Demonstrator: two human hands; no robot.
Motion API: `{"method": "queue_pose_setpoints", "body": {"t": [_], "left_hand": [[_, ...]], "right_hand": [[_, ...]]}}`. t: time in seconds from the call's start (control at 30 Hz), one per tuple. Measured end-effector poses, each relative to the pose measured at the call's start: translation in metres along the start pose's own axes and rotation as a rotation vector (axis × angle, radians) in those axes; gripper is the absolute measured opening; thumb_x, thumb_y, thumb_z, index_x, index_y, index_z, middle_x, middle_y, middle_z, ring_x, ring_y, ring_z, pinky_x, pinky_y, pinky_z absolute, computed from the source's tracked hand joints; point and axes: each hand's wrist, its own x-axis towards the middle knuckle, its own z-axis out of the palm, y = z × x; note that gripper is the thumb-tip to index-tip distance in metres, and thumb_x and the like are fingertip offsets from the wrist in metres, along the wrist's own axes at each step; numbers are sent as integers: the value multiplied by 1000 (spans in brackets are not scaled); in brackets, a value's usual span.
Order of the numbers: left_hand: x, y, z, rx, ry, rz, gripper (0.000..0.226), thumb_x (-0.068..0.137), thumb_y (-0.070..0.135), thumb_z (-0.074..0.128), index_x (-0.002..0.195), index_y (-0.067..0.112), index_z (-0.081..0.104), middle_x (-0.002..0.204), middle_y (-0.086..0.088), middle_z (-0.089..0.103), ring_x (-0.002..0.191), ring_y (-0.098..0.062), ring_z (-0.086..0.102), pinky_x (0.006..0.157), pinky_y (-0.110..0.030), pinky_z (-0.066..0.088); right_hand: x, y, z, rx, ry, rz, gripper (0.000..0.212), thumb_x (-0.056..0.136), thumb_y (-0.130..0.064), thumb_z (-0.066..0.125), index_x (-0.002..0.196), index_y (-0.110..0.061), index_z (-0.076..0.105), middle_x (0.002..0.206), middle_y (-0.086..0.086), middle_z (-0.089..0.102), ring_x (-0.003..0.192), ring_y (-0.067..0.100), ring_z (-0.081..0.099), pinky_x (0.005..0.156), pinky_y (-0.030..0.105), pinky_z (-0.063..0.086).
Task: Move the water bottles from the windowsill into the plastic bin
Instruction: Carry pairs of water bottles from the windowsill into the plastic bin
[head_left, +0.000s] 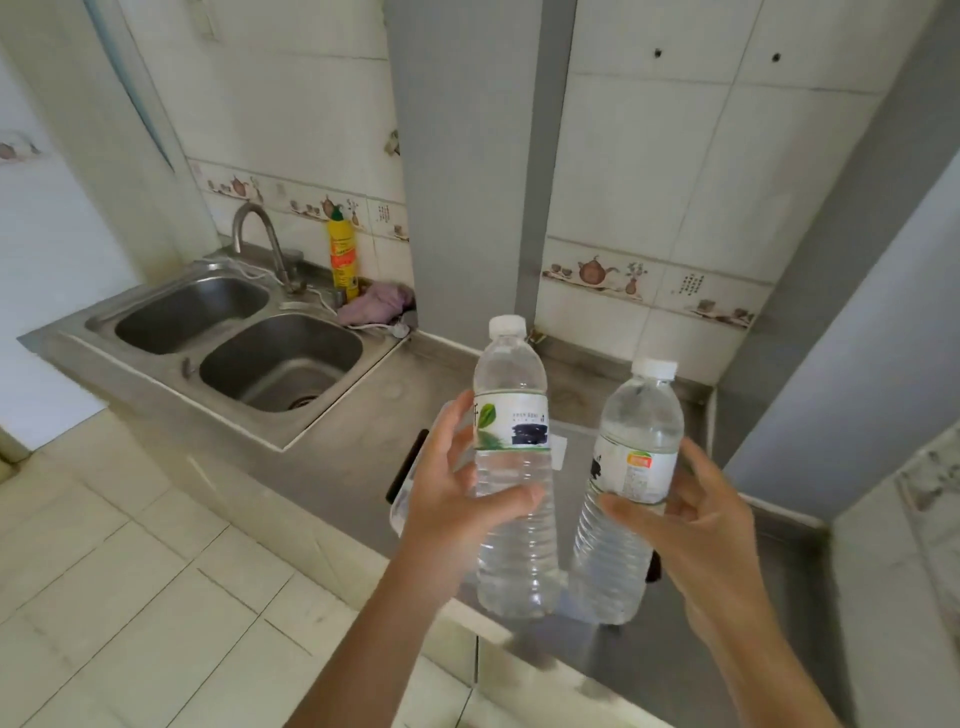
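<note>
My left hand (457, 488) grips a clear water bottle (511, 415) with a white cap and a green leaf label, held upright. My right hand (696, 519) grips a second clear water bottle (639, 415) with a white cap and an orange-marked label, tilted slightly left. Both bottles hang above the steel counter (353, 457). Behind and below them a clear plastic bin (402, 512) with a black handle shows only at its left rim; the rest is hidden by the hands and bottles. The windowsill is out of view.
A steel double sink (234, 338) with a curved tap (260, 234) sits at the left. A yellow detergent bottle (343, 260) and a purple cloth (374, 306) stand by the tiled wall. A grey column (467, 156) rises behind the counter. Tiled floor lies at lower left.
</note>
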Motion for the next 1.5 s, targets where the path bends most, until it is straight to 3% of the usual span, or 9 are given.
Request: {"method": "queue_pose_setpoints", "body": {"t": [0.2, 0.4, 0.47, 0.6, 0.77, 0.9, 1.1, 1.33, 1.5], "left_hand": [[116, -39, 26, 119, -67, -32, 68, 63, -15, 83, 112, 27, 62, 93, 5, 77, 88, -18, 73, 71, -25, 59], [186, -97, 48, 403, -42, 64, 64, 55, 2, 90, 100, 31, 55, 100, 4, 59, 87, -6, 63, 70, -9, 47], [194, -114, 49, 491, -35, 124, 66, 54, 6, 92, 94, 35, 49, 95, 15, 51, 88, -8, 58, 74, -11, 42], [198, -142, 45, 553, -37, 204, 68, 48, 12, 95, 104, 20, 58, 96, 22, 51, 88, -4, 57, 80, -1, 38], [195, -155, 50, 552, -35, 276, 75, 42, 11, 95, 101, 32, 54, 99, 27, 54, 90, 6, 54, 81, -4, 39], [196, -161, 51, 578, -79, 312, 77, 45, 17, 93, 101, 47, 50, 104, 26, 54, 99, 10, 52, 85, -4, 38], [195, -173, 58, 522, -55, 317, 74, 49, 18, 94, 110, 32, 54, 109, 20, 54, 100, -13, 58, 89, -11, 44], [192, -168, 63, 520, -152, 311, 71, 59, 38, 79, 121, 29, 46, 117, 7, 52, 112, -13, 51, 99, -7, 35], [189, -170, 60, 529, -179, 294, 74, 63, 42, 76, 125, 12, 49, 120, 2, 53, 115, -17, 52, 103, -9, 33]], "right_hand": [[79, 30, 25, -44, 104, 25, 88, 52, -15, 92, 126, -26, 47, 112, -5, 66, 97, 14, 66, 80, 35, 57], [128, 68, 48, -136, 228, 103, 76, 53, -8, 91, 103, -40, 43, 102, -19, 58, 92, 5, 61, 78, 26, 49], [133, 81, 51, -200, 249, 140, 77, 54, -10, 90, 106, -35, 39, 95, -20, 56, 89, 8, 59, 81, 28, 48], [138, 104, 51, -285, 257, 189, 78, 54, -11, 91, 109, -33, 41, 96, -19, 57, 92, 15, 61, 81, 28, 48], [135, 121, 51, -542, 286, 128, 77, 50, -22, 92, 111, -28, 45, 104, -6, 57, 102, 26, 59, 82, 41, 53], [136, 125, 48, -592, 309, 93, 80, 46, -17, 93, 110, -28, 47, 100, -21, 45, 107, 28, 55, 85, 46, 52], [140, 130, 45, -577, 300, 144, 81, 47, -16, 93, 115, -19, 49, 99, -24, 38, 113, 28, 50, 90, 45, 49], [143, 132, 48, -689, 324, 51, 90, 42, -22, 95, 117, -10, 47, 116, 7, 49, 112, 31, 46, 91, 53, 47], [142, 137, 48, -791, 301, 26, 94, 44, -32, 93, 118, -21, 36, 117, 8, 51, 113, 29, 47, 95, 48, 45]]}}
